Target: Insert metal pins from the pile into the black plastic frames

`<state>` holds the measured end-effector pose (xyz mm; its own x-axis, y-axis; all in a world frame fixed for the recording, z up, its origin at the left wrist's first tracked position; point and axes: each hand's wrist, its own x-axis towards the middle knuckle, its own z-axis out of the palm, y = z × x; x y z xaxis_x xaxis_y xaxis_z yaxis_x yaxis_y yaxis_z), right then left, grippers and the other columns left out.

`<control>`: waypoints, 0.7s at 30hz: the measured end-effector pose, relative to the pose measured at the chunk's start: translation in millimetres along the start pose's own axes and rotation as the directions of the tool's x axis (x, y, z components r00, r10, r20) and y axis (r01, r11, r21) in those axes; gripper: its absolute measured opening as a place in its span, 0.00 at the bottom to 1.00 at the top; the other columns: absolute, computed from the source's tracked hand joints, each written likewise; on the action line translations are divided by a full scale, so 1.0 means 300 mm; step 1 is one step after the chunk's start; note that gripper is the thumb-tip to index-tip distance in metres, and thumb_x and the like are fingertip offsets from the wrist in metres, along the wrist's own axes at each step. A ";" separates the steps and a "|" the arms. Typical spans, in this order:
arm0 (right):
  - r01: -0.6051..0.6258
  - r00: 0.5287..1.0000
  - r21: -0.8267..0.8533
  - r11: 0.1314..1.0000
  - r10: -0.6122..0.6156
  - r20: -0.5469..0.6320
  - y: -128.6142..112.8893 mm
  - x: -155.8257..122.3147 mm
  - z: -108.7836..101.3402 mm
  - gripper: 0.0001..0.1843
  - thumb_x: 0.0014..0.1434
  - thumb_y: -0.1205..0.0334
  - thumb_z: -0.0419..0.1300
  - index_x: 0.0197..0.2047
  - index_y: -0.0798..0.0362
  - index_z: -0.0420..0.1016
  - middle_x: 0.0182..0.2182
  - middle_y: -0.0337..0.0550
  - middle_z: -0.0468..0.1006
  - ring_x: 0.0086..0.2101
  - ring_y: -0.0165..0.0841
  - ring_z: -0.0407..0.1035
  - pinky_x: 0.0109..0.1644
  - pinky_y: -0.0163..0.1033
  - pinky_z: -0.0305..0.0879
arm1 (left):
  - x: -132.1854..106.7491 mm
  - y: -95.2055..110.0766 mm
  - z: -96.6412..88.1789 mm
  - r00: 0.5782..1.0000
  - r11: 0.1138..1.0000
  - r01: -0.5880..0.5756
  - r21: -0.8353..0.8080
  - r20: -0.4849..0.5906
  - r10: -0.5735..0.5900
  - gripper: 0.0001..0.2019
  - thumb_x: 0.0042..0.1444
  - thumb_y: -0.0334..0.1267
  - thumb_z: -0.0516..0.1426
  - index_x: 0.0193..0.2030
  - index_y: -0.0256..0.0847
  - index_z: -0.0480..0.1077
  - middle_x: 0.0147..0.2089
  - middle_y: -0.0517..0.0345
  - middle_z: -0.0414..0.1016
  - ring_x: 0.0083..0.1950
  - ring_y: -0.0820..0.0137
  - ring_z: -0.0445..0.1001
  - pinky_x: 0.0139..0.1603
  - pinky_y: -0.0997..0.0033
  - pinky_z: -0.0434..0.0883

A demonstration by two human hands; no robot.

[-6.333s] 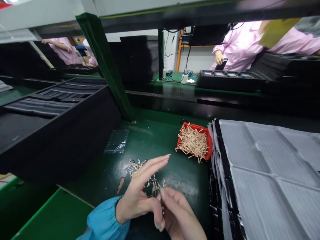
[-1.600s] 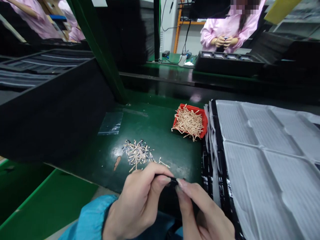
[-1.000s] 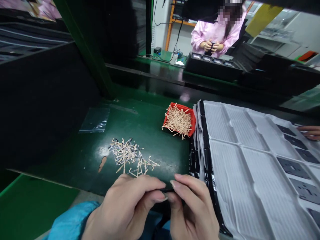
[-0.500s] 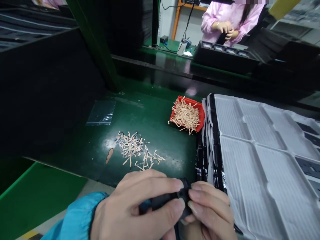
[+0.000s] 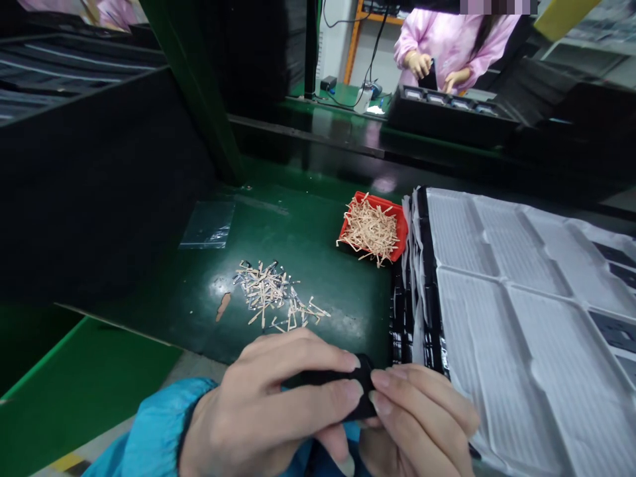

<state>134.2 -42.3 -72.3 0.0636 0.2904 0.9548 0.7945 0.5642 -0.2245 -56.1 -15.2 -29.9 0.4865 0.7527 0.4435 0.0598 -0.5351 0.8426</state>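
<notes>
A small black part point(image 5: 365, 379), its exact kind unclear, is held between my two hands over the table's near edge. My left hand point(image 5: 278, 397) closes on it from the left, thumb and fingers pinching its near and far sides. From the right, the fingertips of my right hand point(image 5: 422, 414) press against its right end. Most of the part is hidden by fingers. Beyond my hands lies a loose pile of thin flat strips point(image 5: 271, 291), beige and silvery. A red bin point(image 5: 401, 228) behind it is heaped with similar beige strips point(image 5: 371, 228).
Stacked trays with white liners point(image 5: 489, 318) stand at the right. A clear plastic bag point(image 5: 207, 224) and a brown scrap point(image 5: 223, 307) lie on the green table point(image 5: 308, 232). Green posts and a dark box are at left. Across the bench, a person in pink point(image 5: 450, 46) works behind a black tray point(image 5: 447, 122).
The black part has turned slightly in my fingers, and my right hand has shifted a little rightward. Across the bench, the other person's hands have moved apart.
</notes>
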 end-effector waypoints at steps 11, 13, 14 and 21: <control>-0.093 0.980 0.074 0.993 0.079 0.181 -0.020 0.024 -0.037 0.11 0.62 0.79 0.61 0.34 0.53 0.77 0.33 0.39 0.82 0.33 0.31 0.77 0.34 0.38 0.77 | 0.014 -0.005 0.044 0.990 0.994 -0.102 -0.025 -0.098 0.099 0.12 0.62 0.21 0.66 0.51 0.34 0.80 0.50 0.45 0.84 0.46 0.67 0.85 0.48 0.72 0.83; -0.128 0.974 0.078 0.989 0.110 0.196 -0.018 0.021 -0.031 0.11 0.62 0.79 0.61 0.35 0.53 0.77 0.35 0.40 0.82 0.36 0.32 0.78 0.36 0.39 0.77 | 0.007 -0.007 0.039 0.991 0.995 -0.100 -0.029 -0.095 0.097 0.16 0.61 0.18 0.66 0.54 0.34 0.80 0.53 0.45 0.83 0.47 0.66 0.85 0.50 0.72 0.83; -0.152 0.973 0.083 0.985 0.135 0.189 -0.017 0.018 -0.026 0.11 0.62 0.79 0.61 0.36 0.53 0.77 0.36 0.40 0.83 0.37 0.32 0.78 0.37 0.40 0.77 | 0.006 -0.009 0.034 0.992 0.995 -0.096 -0.027 -0.090 0.094 0.17 0.61 0.18 0.65 0.55 0.34 0.79 0.55 0.44 0.82 0.48 0.66 0.85 0.51 0.72 0.83; -0.180 0.958 0.174 0.968 0.132 0.253 0.006 -0.015 -0.006 0.12 0.58 0.82 0.60 0.37 0.56 0.74 0.39 0.42 0.80 0.43 0.33 0.76 0.44 0.41 0.76 | 0.024 -0.001 0.011 0.999 0.998 -0.037 0.050 0.017 0.036 0.09 0.65 0.25 0.64 0.50 0.35 0.81 0.47 0.48 0.85 0.51 0.63 0.84 0.61 0.66 0.79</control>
<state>136.3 -44.0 -76.7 0.0132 0.5488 0.8358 0.6524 0.6288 -0.4231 -49.6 -10.8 -28.0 0.5033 0.7260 0.4686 0.0849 -0.5812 0.8093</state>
